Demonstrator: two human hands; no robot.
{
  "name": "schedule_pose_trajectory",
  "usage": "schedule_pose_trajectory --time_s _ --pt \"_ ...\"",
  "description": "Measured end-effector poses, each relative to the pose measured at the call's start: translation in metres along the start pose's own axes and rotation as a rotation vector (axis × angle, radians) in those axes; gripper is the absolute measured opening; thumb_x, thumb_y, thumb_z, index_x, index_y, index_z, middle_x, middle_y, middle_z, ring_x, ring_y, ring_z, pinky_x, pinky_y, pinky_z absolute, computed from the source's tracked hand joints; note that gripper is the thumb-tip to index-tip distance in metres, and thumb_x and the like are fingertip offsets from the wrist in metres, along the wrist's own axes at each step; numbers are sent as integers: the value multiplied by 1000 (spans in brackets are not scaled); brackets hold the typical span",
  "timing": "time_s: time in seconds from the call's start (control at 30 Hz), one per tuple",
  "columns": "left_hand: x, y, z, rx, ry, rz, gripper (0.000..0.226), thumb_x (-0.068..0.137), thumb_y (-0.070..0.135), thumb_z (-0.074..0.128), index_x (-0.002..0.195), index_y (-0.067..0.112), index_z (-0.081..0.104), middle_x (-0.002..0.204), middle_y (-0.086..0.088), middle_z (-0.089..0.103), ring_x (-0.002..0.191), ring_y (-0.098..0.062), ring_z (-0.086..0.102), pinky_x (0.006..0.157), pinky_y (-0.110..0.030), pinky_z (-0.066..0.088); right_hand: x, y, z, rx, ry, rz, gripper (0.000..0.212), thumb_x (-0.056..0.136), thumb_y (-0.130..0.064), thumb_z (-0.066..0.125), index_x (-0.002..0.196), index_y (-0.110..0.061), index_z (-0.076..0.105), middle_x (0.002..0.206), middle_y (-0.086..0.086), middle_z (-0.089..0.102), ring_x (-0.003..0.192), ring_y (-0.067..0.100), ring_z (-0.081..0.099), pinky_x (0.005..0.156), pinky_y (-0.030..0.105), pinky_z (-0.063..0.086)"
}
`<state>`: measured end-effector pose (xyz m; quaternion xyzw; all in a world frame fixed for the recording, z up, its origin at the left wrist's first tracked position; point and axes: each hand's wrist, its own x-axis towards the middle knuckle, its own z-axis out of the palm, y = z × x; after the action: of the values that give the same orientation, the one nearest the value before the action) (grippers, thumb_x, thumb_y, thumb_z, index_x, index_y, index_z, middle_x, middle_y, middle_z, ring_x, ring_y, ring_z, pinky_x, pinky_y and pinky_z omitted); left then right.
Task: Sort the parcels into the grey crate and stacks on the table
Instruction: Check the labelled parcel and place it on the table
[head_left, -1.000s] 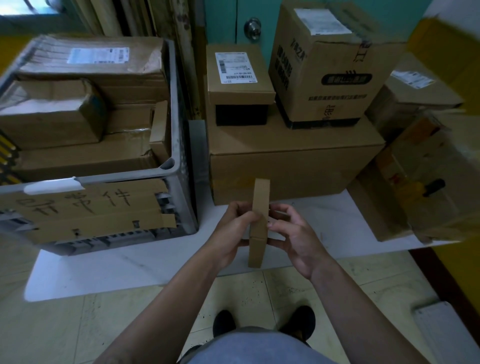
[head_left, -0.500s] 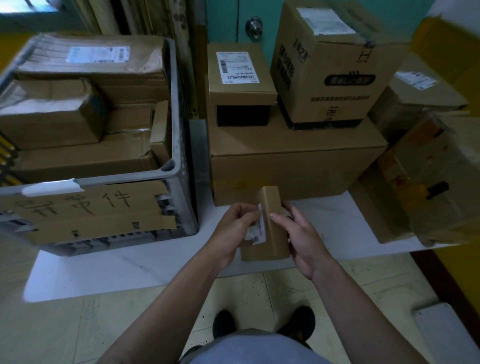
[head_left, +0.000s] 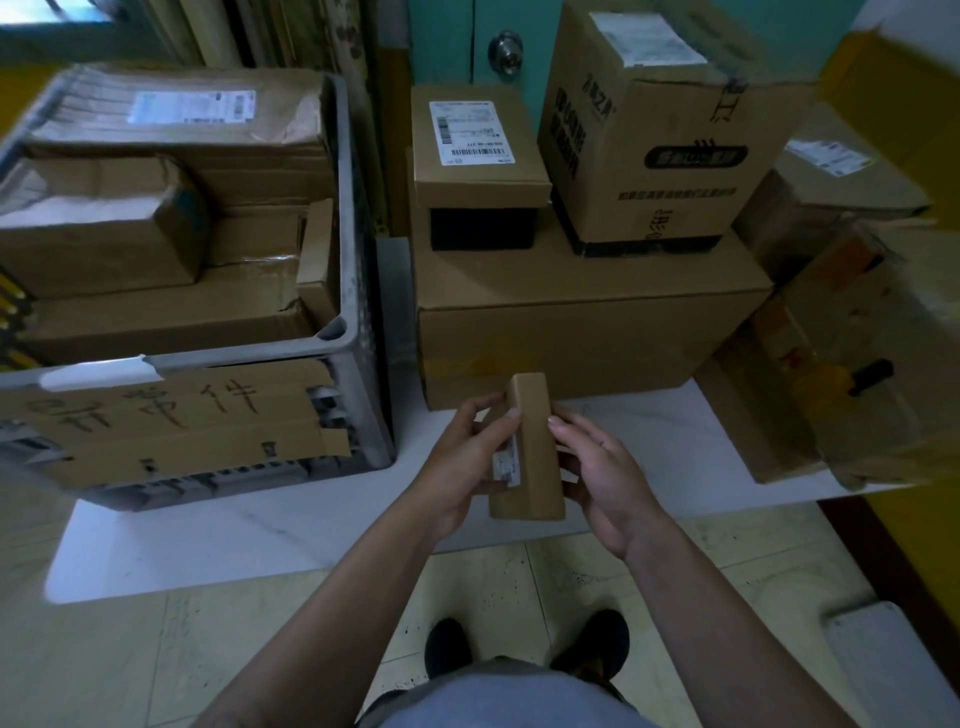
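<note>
A small flat brown parcel (head_left: 535, 452) with a white label on its left face stands on edge between my hands, above the white table's front edge (head_left: 249, 540). My left hand (head_left: 467, 457) grips its left side, fingers curled round the top and label face. My right hand (head_left: 602, 478) holds its right side, fingertips on the narrow upper face. The grey crate (head_left: 358, 332) at left holds several brown parcels. A stack of cardboard boxes (head_left: 582, 322) stands just behind the parcel.
A labelled shoebox-size box (head_left: 478, 150) and a tall printed carton (head_left: 649, 130) sit on the big box. More cartons (head_left: 852, 364) crowd the right side. A cardboard sign (head_left: 166, 415) covers the crate's front. Tiled floor and my shoes lie below.
The parcel has been turned in my hands from edge-on to showing its label on the left face, and it tilted slightly. Both hands stayed in place.
</note>
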<state>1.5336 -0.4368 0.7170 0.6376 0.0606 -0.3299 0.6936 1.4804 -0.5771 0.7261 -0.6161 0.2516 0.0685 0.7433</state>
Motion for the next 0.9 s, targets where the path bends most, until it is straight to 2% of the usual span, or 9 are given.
schedule_pose_trajectory --time_s 0.1,0.2,0.3,0.53,0.67,0.77,0.9 --pt "-1 -1 -2 -14 -15 3 46 97 40 61 140 38 46 129 -6 60 118 -15 57 86 -43 57 1 0 -2 11 -13 10 26 100 -26 53 121 -24 68 113 3 72 110 22 64 77 34 50" --pt "-2 -1 -3 -30 -42 18 47 99 38 58 143 44 44 130 -3 60 123 -16 54 94 -50 53 1 -2 -3 32 -48 -5 20 100 -19 53 112 -20 69 102 0 74 100 16 67 68 28 52" --pt "-4 1 -1 -18 -48 53 40 99 45 54 138 41 48 124 2 63 119 -16 57 97 -53 52 0 -1 -1 63 -68 -22 17 100 -16 52 105 -17 68 103 3 75 103 17 68 71 32 53" --pt "-3 -2 -3 -24 -38 59 36 99 54 47 130 36 53 121 3 64 116 -17 60 95 -50 55 1 4 0 52 -39 -12 12 94 -22 60 103 -15 66 109 7 73 109 20 67 76 36 53" --pt "-3 -1 -2 -51 -34 59 37 99 54 46 125 29 57 119 1 66 115 -20 60 97 -53 53 1 5 0 81 -54 1 33 80 -36 66 101 -11 63 106 7 73 108 21 66 78 39 54" --pt "-4 -3 -1 -40 -25 74 31 100 47 51 121 26 58 124 -8 64 117 -22 60 100 -56 51 0 5 2 102 -61 7 42 78 -42 65 105 -9 60 102 5 74 104 19 68 75 35 54" --pt "-3 -7 -3 -53 -19 42 39 97 42 59 133 27 52 122 -3 65 116 -17 59 100 -47 51 -2 5 1 102 -59 9 42 77 -39 66 109 -12 63 102 5 74 103 19 67 76 36 52"
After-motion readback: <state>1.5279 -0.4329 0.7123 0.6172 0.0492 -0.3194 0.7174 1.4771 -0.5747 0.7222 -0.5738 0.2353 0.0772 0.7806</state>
